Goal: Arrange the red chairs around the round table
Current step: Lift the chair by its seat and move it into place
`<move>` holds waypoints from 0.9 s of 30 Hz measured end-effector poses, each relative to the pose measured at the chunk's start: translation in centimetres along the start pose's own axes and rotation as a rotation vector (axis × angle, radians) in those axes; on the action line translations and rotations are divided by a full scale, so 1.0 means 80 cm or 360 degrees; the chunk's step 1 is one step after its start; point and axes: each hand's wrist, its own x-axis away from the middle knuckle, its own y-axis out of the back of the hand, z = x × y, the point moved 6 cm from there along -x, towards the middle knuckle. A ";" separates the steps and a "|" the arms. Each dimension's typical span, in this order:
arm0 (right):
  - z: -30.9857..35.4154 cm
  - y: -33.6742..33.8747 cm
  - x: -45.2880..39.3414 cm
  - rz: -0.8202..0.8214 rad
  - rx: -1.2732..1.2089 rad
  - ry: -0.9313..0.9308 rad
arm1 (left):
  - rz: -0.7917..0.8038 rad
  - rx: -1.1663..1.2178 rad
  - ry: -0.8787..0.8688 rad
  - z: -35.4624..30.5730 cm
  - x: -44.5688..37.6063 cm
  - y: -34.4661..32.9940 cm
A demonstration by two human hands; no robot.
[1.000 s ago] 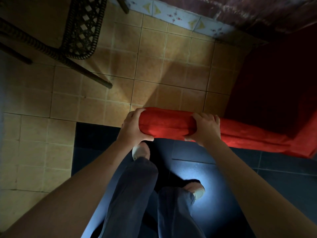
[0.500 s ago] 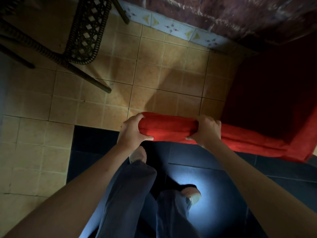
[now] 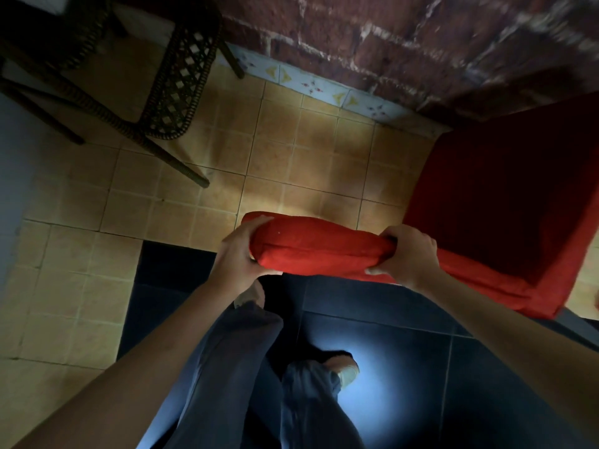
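Note:
A red upholstered chair [image 3: 505,202] fills the right side of the head view, seen from above. Its padded top edge [image 3: 321,251] runs across the middle of the frame. My left hand [image 3: 236,257] grips the left end of that padded edge. My right hand [image 3: 408,257] grips it further right, fingers curled over the top. The seat lies in deep shadow toward the brick wall. The round table is not in view.
A dark wicker chair [image 3: 175,92] with thin legs stands at the upper left on tan floor tiles [image 3: 291,157]. A brick wall [image 3: 389,43] with a patterned skirting runs along the top. My legs and shoes stand on dark tiles [image 3: 421,367] below.
The view has shifted closer to the brick wall, and the wicker chair appears nearer. Both hands keep their grip on the red chair's padded edge.

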 end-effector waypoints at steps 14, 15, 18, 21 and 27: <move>-0.059 0.140 0.104 -0.0073 -0.0285 -0.0010 | -0.0064 0.0018 -0.0120 -0.195 0.036 0.004; -0.067 0.151 0.111 -0.0097 -0.0305 -0.0019 | -0.0058 0.0003 -0.0130 -0.209 0.037 0.003; -0.090 0.182 0.130 -0.0151 -0.0371 -0.0036 | 0.0023 -0.0114 -0.0145 -0.239 0.044 0.000; -0.112 0.202 0.149 -0.0184 -0.0353 -0.0035 | 0.0072 -0.0258 -0.0098 -0.253 0.051 -0.004; -0.152 0.225 0.194 -0.0198 -0.0384 -0.0013 | 0.0028 -0.0246 0.0056 -0.290 0.071 -0.028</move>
